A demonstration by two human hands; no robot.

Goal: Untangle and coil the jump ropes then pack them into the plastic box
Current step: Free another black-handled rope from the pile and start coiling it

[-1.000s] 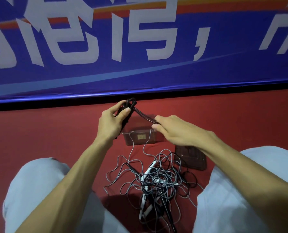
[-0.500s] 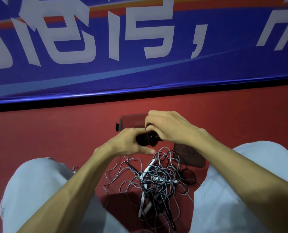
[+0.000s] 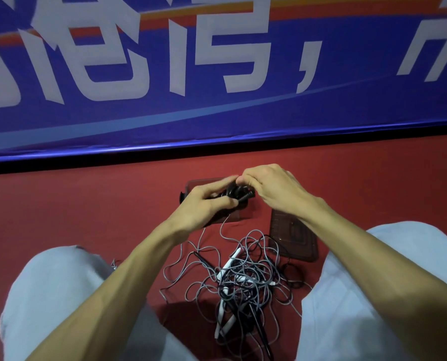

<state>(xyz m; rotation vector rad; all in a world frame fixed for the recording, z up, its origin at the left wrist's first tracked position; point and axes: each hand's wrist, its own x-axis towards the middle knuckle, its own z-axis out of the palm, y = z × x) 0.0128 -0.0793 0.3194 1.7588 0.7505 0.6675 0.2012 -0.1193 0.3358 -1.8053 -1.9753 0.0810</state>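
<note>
Two hands, left hand [image 3: 206,204] and right hand [image 3: 277,191], grip one black coiled rope [image 3: 239,194] over plastic box [image 3: 240,217] at floor's [image 3: 87,204] far edge; lower with loops pinched.

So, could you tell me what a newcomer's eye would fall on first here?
Probably the left hand and right hand, together at centre, gripping a coiled black jump rope over the plastic box. Nearer, between the knees, lies a tangle of grey jump ropes. A blue banner with white characters fills the top.
</note>
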